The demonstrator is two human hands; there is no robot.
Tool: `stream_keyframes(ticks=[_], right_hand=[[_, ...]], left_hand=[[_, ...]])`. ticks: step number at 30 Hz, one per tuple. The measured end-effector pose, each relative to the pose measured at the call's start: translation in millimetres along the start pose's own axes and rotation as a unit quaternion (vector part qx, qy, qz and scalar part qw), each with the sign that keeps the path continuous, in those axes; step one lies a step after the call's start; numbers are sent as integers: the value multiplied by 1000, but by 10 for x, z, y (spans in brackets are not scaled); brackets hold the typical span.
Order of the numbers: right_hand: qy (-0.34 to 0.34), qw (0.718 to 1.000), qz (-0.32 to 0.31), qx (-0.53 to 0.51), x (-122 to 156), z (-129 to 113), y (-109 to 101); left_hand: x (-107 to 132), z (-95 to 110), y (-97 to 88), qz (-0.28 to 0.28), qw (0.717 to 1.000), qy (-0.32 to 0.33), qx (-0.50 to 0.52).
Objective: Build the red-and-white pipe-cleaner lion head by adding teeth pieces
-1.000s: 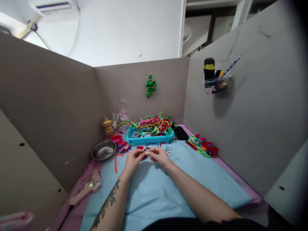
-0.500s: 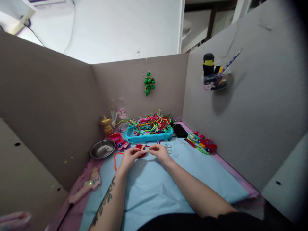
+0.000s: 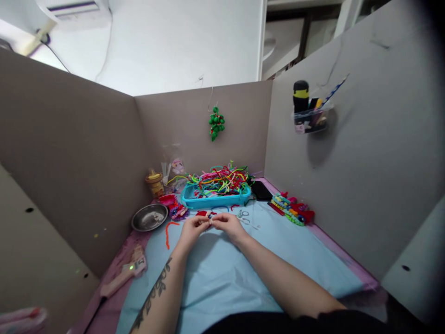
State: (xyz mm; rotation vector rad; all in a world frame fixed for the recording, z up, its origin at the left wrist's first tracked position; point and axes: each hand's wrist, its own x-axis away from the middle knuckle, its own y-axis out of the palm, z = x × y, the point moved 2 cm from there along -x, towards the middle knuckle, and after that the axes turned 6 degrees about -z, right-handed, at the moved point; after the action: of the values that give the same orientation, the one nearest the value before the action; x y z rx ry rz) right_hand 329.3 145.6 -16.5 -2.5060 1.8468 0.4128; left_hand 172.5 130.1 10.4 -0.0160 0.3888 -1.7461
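Observation:
My left hand (image 3: 192, 228) and my right hand (image 3: 229, 225) meet over the blue cloth, fingertips almost touching. Both are closed in a pinch on a small cream fuzzy strip (image 3: 209, 215) that looks like a pipe cleaner; the fingers cover most of it. Just behind the fingers shows a red fuzzy piece (image 3: 201, 213); whether it is joined to the strip I cannot tell. An orange pipe cleaner (image 3: 167, 235) lies bent to the left of my left hand.
Behind the hands stands a blue tray (image 3: 208, 202) heaped with colourful pipe cleaners. A metal bowl (image 3: 144, 221) and a pink glue gun (image 3: 123, 277) are at left. To the right are a black phone (image 3: 260, 190) and fuzzy coloured pieces (image 3: 290, 211). Grey panels surround the table.
My hands have drawn closer together, with the right hand shifting left towards the left fingertips. Less of the cream strip shows between them. The view has tipped slightly.

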Motion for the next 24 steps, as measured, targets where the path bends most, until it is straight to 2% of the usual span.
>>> stream_keyframes(ticks=[4,9,14,20,24], right_hand=[[-31,998,52,18,-14,-32,-33],[-55,996,53,39,-31,-10,-43],[-65,993,82,62,-50,9,-86],[-58,992,86,68,-42,7,-71],[-63,991,85,85,-21,-32,-80]], left_hand=[[29,60,-32,39,998,-25,45],[19,43,-34,40,995,-46,80],[1,-18,-109,91,993,-33,67],[4,-33,-101,39,993,-42,99],[-23,-97,-119,41,989,-69,123]])
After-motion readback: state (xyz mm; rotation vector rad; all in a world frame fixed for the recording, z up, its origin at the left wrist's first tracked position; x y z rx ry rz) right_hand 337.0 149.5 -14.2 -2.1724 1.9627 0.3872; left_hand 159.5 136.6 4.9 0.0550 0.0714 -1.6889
